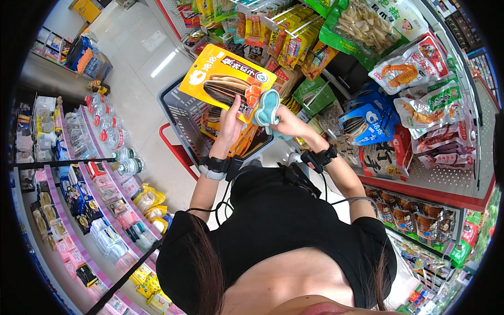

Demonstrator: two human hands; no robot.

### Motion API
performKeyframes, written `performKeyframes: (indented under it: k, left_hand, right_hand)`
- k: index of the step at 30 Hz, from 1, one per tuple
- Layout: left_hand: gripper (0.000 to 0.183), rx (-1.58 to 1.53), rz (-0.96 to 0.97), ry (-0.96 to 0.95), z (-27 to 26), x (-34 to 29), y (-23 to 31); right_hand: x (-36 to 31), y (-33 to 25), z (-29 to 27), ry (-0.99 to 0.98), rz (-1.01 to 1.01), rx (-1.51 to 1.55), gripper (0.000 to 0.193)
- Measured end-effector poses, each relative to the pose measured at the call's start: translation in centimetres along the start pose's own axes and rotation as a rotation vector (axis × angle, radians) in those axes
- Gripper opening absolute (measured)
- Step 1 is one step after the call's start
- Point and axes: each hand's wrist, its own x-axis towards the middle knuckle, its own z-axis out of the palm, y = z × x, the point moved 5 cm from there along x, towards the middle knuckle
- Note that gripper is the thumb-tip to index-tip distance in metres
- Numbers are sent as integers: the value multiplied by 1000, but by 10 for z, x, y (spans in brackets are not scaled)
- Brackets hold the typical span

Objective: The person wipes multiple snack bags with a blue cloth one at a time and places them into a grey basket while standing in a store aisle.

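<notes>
My left hand (pixel 230 127) grips a yellow bag of sunflower seeds (pixel 210 71) by its lower edge, thumb on the front. The bag is held up over a grey shopping basket (pixel 176 113). In my right hand (pixel 286 123) is a folded teal cloth (pixel 268 107), pressed against the bag's right edge. More orange and yellow bags (pixel 242 140) lie inside the basket, partly hidden by my hands and the held bag.
Snack packets hang on hooks along a rack (pixel 420 168) at the right, including blue seed bags (pixel 362 126). Left of me, shelves (pixel 68 157) hold small packaged goods. Water bottles (pixel 111 123) stand on the floor beside them. The basket's red handle (pixel 176 149) sticks out leftward.
</notes>
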Motion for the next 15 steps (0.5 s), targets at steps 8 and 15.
performKeyframes:
  k: [8,15]
  left_hand:
    - [35,21,-13,-23,-9,3,0]
    - [34,129,-39,-27,-10,-2,-3]
  right_hand:
    - [-13,-6,9,15,-117,-300,32]
    - [-15,-7,-13,64,-180,-725,40]
